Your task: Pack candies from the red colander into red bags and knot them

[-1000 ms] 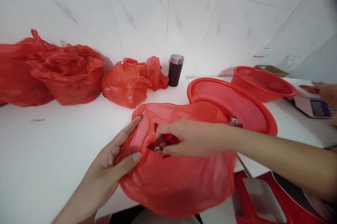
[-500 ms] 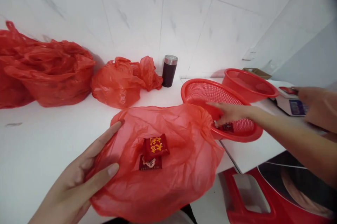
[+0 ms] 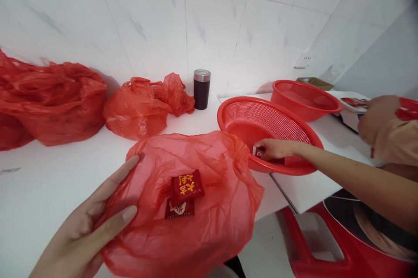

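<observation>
My left hand point(image 3: 94, 217) holds the left side of a thin red plastic bag point(image 3: 225, 208), thumb and fingers pressing on its film. The bag is spread wide, and two small dark red wrapped packets lie in it: an upper packet point(image 3: 187, 185) with yellow characters overlaps a lower packet point(image 3: 179, 209) with a pale print. Inside a red perforated basket point(image 3: 251, 112), my right hand point(image 3: 274, 149) has its fingers closed on a small dark red packet point(image 3: 257, 152). More of the basket's contents are hidden behind that hand.
Against the wall stand bulging red plastic bags point(image 3: 58, 104), a smaller red bag point(image 3: 137, 110) and a dark tumbler point(image 3: 201, 91). At the right are a second red basket point(image 3: 303, 104), a scale and another person's blurred hand point(image 3: 379, 117). Below sits a red stool point(image 3: 313, 260).
My right hand has lowered into the basket and its fingers have closed on a packet. The other person's hand at the scale has moved. The view has shifted slightly.
</observation>
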`<state>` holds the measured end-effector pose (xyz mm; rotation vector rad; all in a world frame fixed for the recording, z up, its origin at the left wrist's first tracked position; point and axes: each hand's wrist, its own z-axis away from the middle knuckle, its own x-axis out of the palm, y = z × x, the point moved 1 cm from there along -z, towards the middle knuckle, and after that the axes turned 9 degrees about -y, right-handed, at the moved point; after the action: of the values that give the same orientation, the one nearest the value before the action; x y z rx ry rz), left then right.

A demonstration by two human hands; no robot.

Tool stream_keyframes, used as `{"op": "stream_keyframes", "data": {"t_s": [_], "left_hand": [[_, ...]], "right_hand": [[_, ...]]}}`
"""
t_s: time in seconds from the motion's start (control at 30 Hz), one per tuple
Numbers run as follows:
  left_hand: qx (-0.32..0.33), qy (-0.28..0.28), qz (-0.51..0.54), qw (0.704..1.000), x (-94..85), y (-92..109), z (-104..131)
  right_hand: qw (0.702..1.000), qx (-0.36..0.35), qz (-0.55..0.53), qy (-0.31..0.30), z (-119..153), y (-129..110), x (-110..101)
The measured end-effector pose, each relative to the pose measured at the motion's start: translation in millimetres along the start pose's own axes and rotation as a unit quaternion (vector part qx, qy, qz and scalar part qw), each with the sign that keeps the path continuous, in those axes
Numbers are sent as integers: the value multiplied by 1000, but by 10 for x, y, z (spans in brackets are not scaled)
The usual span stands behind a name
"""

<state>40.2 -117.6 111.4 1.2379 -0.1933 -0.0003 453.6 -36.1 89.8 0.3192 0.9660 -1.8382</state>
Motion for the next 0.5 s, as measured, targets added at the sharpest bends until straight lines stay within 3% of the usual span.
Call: {"op": "stream_keyframes", "data": {"t_s": [0.1, 0.17, 0.23, 0.27, 0.37, 0.43, 0.5], "left_hand": [[10, -8, -15, 1000, -35, -18, -42], [19, -20, -21, 999, -53, -29, -74], [27, -32, -17, 999, -36, -29, -89], [33, -37, -13, 999, -11, -21, -88], [50, -48, -3, 998, 102, 26, -47], [48, -51, -1, 998, 158, 56, -7], [45, -48, -4, 998, 155, 62, 25]], "right_hand": [[995, -53, -70, 44, 171, -290, -213], [981, -115, -123, 100, 383, -658, -297], [962, -198, -136, 126, 597, -1104, -249], [956, -243, -118, 118, 675, -1325, -168], [933, -360, 12, 18, 693, -1833, 235], [915, -381, 130, -10, 541, -1985, 523], [907, -369, 202, 21, 354, -2018, 717]]}}
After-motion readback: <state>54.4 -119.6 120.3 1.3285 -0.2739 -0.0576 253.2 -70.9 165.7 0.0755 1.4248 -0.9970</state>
